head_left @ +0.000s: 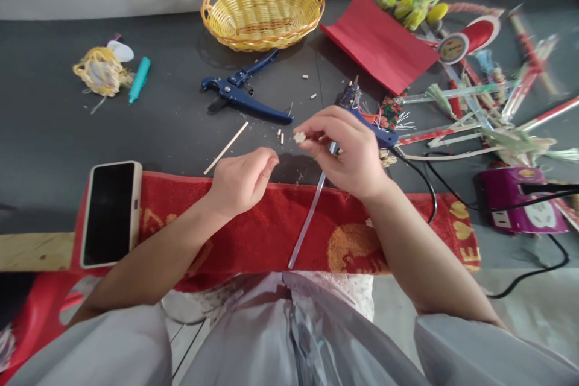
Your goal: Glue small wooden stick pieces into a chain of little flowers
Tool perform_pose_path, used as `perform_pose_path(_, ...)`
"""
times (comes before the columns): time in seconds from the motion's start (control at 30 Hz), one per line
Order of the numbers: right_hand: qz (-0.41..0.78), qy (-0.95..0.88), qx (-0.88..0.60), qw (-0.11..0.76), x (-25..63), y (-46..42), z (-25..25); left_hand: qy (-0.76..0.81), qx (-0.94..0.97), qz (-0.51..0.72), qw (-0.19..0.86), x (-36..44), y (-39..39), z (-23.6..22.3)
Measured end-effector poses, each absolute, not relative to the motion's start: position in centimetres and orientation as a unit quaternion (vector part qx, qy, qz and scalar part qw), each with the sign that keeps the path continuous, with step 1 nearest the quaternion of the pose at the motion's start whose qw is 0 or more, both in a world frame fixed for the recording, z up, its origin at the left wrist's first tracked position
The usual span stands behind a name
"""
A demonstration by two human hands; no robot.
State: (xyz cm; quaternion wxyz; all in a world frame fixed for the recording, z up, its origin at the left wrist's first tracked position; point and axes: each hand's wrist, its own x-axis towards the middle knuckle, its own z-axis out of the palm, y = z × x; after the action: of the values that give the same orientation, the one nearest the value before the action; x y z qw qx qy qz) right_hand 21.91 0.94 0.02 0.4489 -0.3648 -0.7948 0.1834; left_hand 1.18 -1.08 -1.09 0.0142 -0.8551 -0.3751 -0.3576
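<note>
Between the thumb and fingertips of my right hand (346, 151) is a small whitish flower-shaped piece (299, 137). My left hand (244, 180) is closed a little to the left of it, fingers curled in; whatever it may hold is hidden. Under my right hand lies a blue glue gun (383, 135), and a long clear glue stick (308, 220) runs from there over the red towel (266, 235). Short cut pieces of stick (281, 138) lie beyond my hands. A thin wooden stick (226, 148) and a blue hand cutter (248, 96) rest farther to the left.
A yellow wicker basket (265, 12) stands at the back beside red paper (380, 42). On the right are a red thread spool (470, 39), scattered craft pieces and a purple power socket (520, 199) with black cables. A phone (111, 214) and teal marker (139, 79) lie left.
</note>
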Motion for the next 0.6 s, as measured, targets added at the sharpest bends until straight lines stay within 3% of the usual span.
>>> perform_pose_path(0.1,0.153,-0.773,-0.467,0.401,23.0,1.5,0.4,-0.42,-0.85,-0.317,-0.024,1.1,-1.1,-0.9)
perform_pose_path(0.23,0.124,-0.781,-0.549,0.271,23.7,2.0,0.5,-0.435,-0.847,-0.3,-0.054,1.1,-1.1,-0.8)
perform_pose_path(0.37,0.109,-0.821,-0.541,0.143,23.5,1.8,0.7,-0.447,-0.841,-0.294,-0.076,1.0,-1.0,-0.6)
perform_pose_path(0.6,0.151,-0.846,-0.51,0.041,23.2,1.6,1.8,-0.443,-0.845,-0.278,-0.107,0.9,-1.0,-0.1)
